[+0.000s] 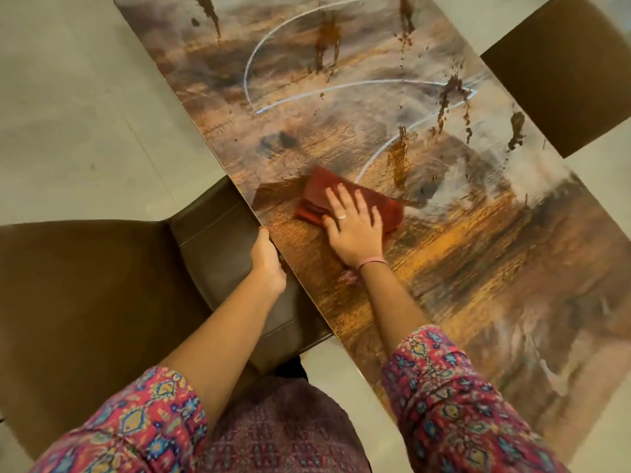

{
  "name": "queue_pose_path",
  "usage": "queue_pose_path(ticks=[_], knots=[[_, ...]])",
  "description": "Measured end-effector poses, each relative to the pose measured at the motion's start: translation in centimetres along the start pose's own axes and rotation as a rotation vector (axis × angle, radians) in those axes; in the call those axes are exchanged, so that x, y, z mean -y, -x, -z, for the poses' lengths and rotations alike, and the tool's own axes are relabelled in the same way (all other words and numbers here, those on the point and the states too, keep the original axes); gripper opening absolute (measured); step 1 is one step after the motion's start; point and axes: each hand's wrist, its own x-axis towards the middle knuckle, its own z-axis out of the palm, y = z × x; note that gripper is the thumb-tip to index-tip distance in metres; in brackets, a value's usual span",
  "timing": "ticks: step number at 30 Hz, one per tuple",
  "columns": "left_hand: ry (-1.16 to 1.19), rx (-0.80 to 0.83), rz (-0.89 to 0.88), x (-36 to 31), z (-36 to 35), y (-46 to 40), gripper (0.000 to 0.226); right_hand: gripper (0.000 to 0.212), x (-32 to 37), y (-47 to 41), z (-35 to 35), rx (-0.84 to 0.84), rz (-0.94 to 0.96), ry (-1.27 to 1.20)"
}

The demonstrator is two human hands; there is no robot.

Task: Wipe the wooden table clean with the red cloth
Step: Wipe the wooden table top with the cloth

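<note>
A folded red cloth [317,194] lies on the wooden table [461,261] near its left edge. My right hand [353,225] presses flat on the cloth with fingers spread. My left hand [268,261] grips the table's left edge, fingers curled under it and thumb along the rim. Brown streaks and splatters [397,158] and white chalk-like curved lines [307,93] mark the tabletop beyond the cloth. A darker wiped patch lies just left of the cloth.
A brown leather chair [102,285] stands tucked against the table's left side, under my left arm. Another brown chair [566,73] sits at the table's right side. Pale floor tiles [68,97] surround the table.
</note>
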Motion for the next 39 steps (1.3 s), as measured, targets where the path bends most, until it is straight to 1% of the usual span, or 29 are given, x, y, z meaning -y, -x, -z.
queue_pose_path(ticks=[2, 4, 5, 6, 7, 8, 9, 11, 12, 13, 14, 15, 18, 19, 20, 21, 22, 24, 26, 28, 30, 32, 36, 39], knots=[[-0.125, -0.112, -0.024, -0.3, -0.3, -0.5, 0.056, 0.055, -5.5, -0.1, 1.2, -0.036, -0.213, -0.002], [-0.22, -0.224, -0.047, 0.0, -1.0, -0.3, 0.067, 0.055, -11.6, 1.0, 2.5, -0.078, -0.489, -0.069], [-0.264, -0.242, -0.048, 0.3, -1.5, -0.1, 0.077, 0.054, -14.1, 1.7, 3.2, -0.092, -0.607, -0.111], [-0.296, -0.227, -0.035, 0.7, -2.2, 0.4, 0.09, 0.054, -16.0, 2.4, 3.6, -0.098, -0.699, -0.155], [-0.328, -0.209, -0.011, 1.1, -2.9, 0.7, 0.103, 0.054, -17.2, 2.6, 3.8, -0.097, -0.767, -0.194], [-0.37, -0.21, -0.005, 1.5, -3.6, 1.0, 0.11, 0.054, -17.6, 2.4, 3.9, -0.102, -0.823, -0.225], [-0.431, -0.232, -0.004, 1.8, -4.2, 1.2, 0.111, 0.054, -17.3, 1.7, 3.9, -0.114, -0.878, -0.255], [-0.508, -0.3, -0.001, 2.0, -5.1, 1.6, 0.105, 0.055, -15.7, -0.4, 4.3, -0.137, -0.992, -0.333], [-0.537, -0.329, -0.006, 2.0, -5.5, 1.8, 0.105, 0.056, -14.6, -1.7, 4.4, -0.137, -1.013, -0.358], [-0.562, -0.338, -0.009, 2.1, -5.7, 1.9, 0.105, 0.057, -13.1, -3.1, 4.6, -0.119, -0.985, -0.358], [-0.57, -0.347, -0.02, 2.2, -5.8, 2.0, 0.105, 0.058, -11.4, -4.3, 4.6, -0.093, -0.909, -0.335], [-0.57, -0.358, -0.03, 2.3, -5.8, 1.9, 0.105, 0.058, -9.3, -5.4, 4.5, -0.062, -0.792, -0.299], [-0.589, -0.397, -0.068, 2.6, -5.9, 1.7, 0.106, 0.062, -1.4, -6.8, 3.0, 0.039, -0.286, -0.127], [-0.563, -0.421, -0.088, 2.7, -6.0, 1.8, 0.101, 0.062, 0.9, -6.4, 2.3, 0.064, -0.114, -0.066], [-0.5, -0.45, -0.096, 2.6, -6.2, 1.8, 0.092, 0.062, 2.7, -5.8, 1.8, 0.094, 0.043, -0.023], [-0.455, -0.475, -0.103, 2.6, -6.2, 1.7, 0.084, 0.062, 3.8, -5.2, 1.3, 0.132, 0.177, 0.008], [-0.454, -0.488, -0.112, 2.7, -6.2, 1.6, 0.083, 0.061, 4.1, -4.8, 0.9, 0.16, 0.283, 0.039], [-0.549, -0.486, -0.129, 2.9, -6.1, 1.4, 0.09, 0.057, 3.6, -4.5, 0.6, 0.173, 0.408, 0.083], [-0.582, -0.486, -0.128, 3.0, -6.1, 1.6, 0.096, 0.055, 2.8, -5.0, 0.8, 0.16, 0.469, 0.084], [-0.592, -0.469, -0.136, 3.0, -6.2, 1.9, 0.107, 0.054, 2.1, -5.8, 0.9, 0.135, 0.525, 0.096], [-0.609, -0.445, -0.143, 3.0, -6.0, 1.8, 0.118, 0.054, 0.8, -7.1, 1.4, 0.119, 0.53, 0.114], [-0.626, -0.43, -0.132, 3.1, -5.8, 1.6, 0.122, 0.054, -2.0, -9.0, 2.5, 0.078, 0.403, 0.078], [-0.612, -0.427, -0.08, 2.8, -5.6, 1.1, 0.12, 0.053, -11.4, -11.5, 5.1, -0.005, -0.02, -0.024], [-0.593, -0.427, -0.064, 2.8, -5.7, 0.8, 0.122, 0.053, -19.5, -10.0, 6.7, -0.075, -0.382, -0.095]])
